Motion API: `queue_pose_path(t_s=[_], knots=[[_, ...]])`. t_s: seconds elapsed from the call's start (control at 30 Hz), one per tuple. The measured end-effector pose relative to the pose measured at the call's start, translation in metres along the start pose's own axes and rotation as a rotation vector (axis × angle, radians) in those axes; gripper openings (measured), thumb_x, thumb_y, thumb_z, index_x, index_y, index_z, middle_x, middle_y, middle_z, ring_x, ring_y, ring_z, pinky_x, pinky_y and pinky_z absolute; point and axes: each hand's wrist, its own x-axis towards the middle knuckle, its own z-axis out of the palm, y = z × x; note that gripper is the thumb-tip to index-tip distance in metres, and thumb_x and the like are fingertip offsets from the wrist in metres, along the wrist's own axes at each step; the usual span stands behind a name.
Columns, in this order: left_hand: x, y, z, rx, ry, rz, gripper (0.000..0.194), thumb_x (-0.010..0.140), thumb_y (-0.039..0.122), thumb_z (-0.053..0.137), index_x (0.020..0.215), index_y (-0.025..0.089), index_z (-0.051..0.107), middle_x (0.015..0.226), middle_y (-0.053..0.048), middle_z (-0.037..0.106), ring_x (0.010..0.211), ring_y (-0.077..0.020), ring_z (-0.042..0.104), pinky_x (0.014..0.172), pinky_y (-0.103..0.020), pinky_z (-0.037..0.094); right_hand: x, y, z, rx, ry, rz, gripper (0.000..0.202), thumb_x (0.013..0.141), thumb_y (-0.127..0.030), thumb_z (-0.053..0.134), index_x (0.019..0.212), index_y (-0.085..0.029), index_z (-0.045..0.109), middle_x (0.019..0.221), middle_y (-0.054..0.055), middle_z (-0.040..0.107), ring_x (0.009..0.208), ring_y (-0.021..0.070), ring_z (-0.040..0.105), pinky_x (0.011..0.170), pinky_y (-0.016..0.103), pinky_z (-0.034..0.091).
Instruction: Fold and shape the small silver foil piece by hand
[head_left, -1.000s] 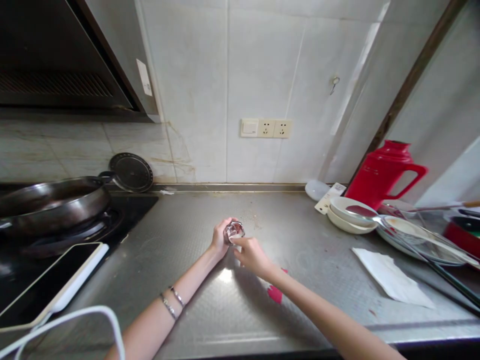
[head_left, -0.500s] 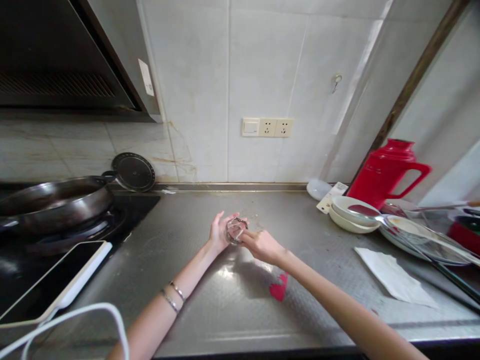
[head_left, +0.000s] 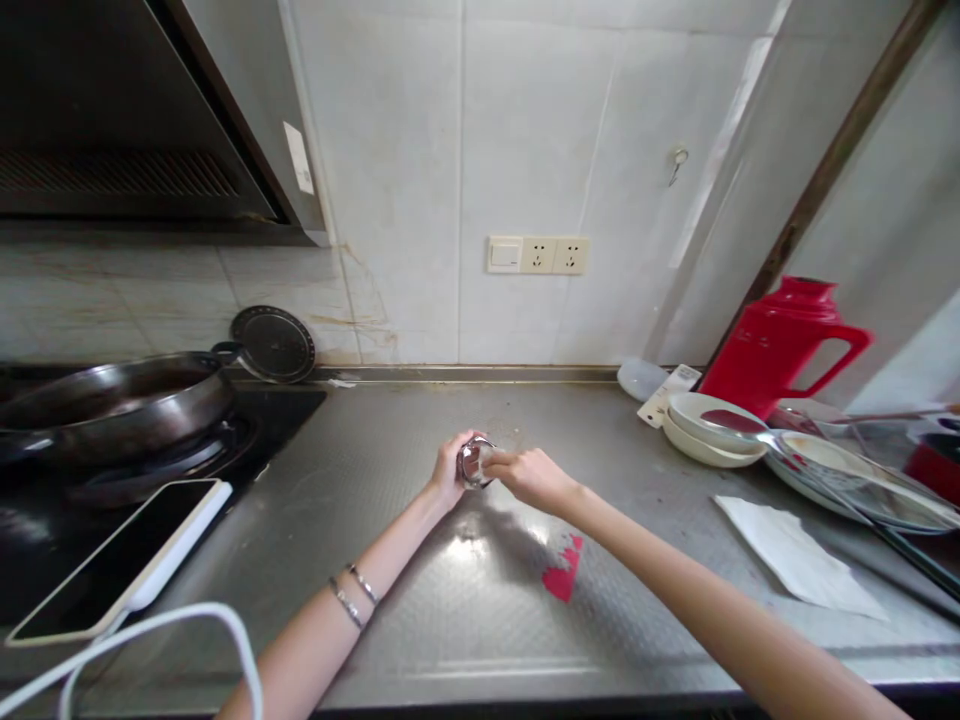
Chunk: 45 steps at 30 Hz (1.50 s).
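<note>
A small clear glass dish or cup (head_left: 475, 463) is held above the middle of the steel counter (head_left: 390, 610). Wrapped round its left side is my left hand (head_left: 450, 468), with the glass tilted. My right hand (head_left: 529, 478) is closed in a pinch at the right side of the glass, its fingertips at the opening; something pale may be between them, too small to make out. A red piece with a jagged edge (head_left: 562, 572) lies on the counter below my right hand.
At the left are a pan (head_left: 127, 400) on the stove and a phone (head_left: 120, 560) with a white cable. At the right stand a red thermos (head_left: 776, 345), stacked bowls (head_left: 709, 450), plates and a white tissue (head_left: 795, 555).
The glass has turned in my left hand, whose fingers now close round its side. My right fingertips have shifted slightly at the opening. The view has moved a little.
</note>
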Motion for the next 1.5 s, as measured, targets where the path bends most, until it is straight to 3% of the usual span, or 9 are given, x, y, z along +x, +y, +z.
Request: queue_pose_path(t_s=[0.17,0.37,0.6,0.73,0.9,1.03,1.3,1.37,1.5], knots=[[-0.005,-0.005,0.002,-0.008,0.015,0.139,0.022,0.068,0.032,0.065,0.077,0.012,0.064,0.064,-0.006,0.068,0.058,-0.0171,0.063,0.058,-0.026,0.046,0.0,-0.036,0.033,0.378,0.269,0.175,0.025,0.084,-0.009,0.048,0.1,-0.019,0.064,0.098,0.006,0.066,0.075,0.0141,0.061,0.065,0.022,0.044],[-0.011,-0.011,0.005,0.053,0.08,0.219,0.02,0.067,0.031,0.065,0.076,0.013,0.064,0.065,-0.006,0.068,0.057,-0.0174,0.061,0.056,-0.026,0.045,0.005,-0.062,0.064,0.663,0.585,0.414,0.013,0.084,-0.02,0.054,0.087,-0.016,0.066,0.072,0.002,0.062,0.053,0.0106,0.049,0.053,0.022,0.039],[-0.009,-0.003,0.007,-0.097,-0.093,0.059,0.027,0.073,0.033,0.059,0.089,0.013,0.062,0.083,-0.011,0.071,0.072,-0.0217,0.066,0.068,-0.031,0.049,-0.005,-0.032,0.039,0.259,0.312,0.203,0.015,0.09,-0.023,0.05,0.098,-0.018,0.062,0.096,0.008,0.066,0.076,0.0155,0.061,0.063,0.022,0.042],[-0.004,0.01,-0.002,-0.119,-0.202,-0.099,0.041,0.079,0.04,0.049,0.104,0.01,0.06,0.099,-0.019,0.07,0.086,-0.0285,0.067,0.075,-0.038,0.05,-0.013,-0.013,0.013,0.003,0.094,-0.036,0.024,0.097,-0.021,0.037,0.107,-0.019,0.059,0.097,0.006,0.066,0.065,0.0115,0.059,0.057,0.022,0.038],[0.001,0.016,-0.015,0.009,-0.3,-0.402,0.055,0.083,0.052,0.043,0.104,0.006,0.063,0.086,-0.019,0.071,0.07,-0.0273,0.068,0.059,-0.035,0.049,-0.009,-0.003,-0.004,-0.201,0.022,-0.274,0.03,0.098,-0.014,0.03,0.097,-0.017,0.06,0.09,0.005,0.064,0.062,0.0107,0.055,0.058,0.024,0.036],[0.001,0.007,-0.013,0.05,-0.238,-0.408,0.044,0.082,0.044,0.051,0.094,0.005,0.068,0.067,-0.011,0.07,0.05,-0.0184,0.061,0.048,-0.027,0.044,-0.003,0.003,-0.008,-0.275,-0.015,-0.338,0.031,0.097,-0.011,0.031,0.087,-0.015,0.06,0.083,0.006,0.064,0.061,0.0119,0.054,0.058,0.026,0.037],[-0.002,-0.005,-0.001,-0.042,-0.082,-0.022,0.023,0.072,0.03,0.059,0.075,0.009,0.068,0.07,-0.008,0.07,0.062,-0.0159,0.063,0.057,-0.023,0.046,-0.009,-0.009,0.015,0.227,0.049,0.051,0.03,0.088,-0.009,0.043,0.105,-0.021,0.064,0.103,0.007,0.068,0.084,0.0146,0.064,0.074,0.024,0.045],[-0.002,-0.007,-0.001,-0.055,-0.074,0.028,0.024,0.07,0.032,0.06,0.074,0.01,0.067,0.068,-0.008,0.07,0.063,-0.0169,0.063,0.058,-0.024,0.047,-0.008,-0.025,0.028,0.409,0.181,0.134,0.033,0.082,-0.004,0.044,0.101,-0.021,0.066,0.104,0.006,0.069,0.088,0.0152,0.064,0.077,0.024,0.046],[-0.002,-0.011,-0.003,-0.078,-0.009,0.075,0.024,0.068,0.034,0.061,0.074,0.011,0.065,0.063,-0.006,0.068,0.057,-0.0168,0.062,0.056,-0.026,0.047,0.001,-0.056,0.05,0.678,0.412,0.351,0.034,0.07,0.0,0.045,0.09,-0.017,0.067,0.074,0.001,0.067,0.065,0.0127,0.06,0.063,0.021,0.045]])
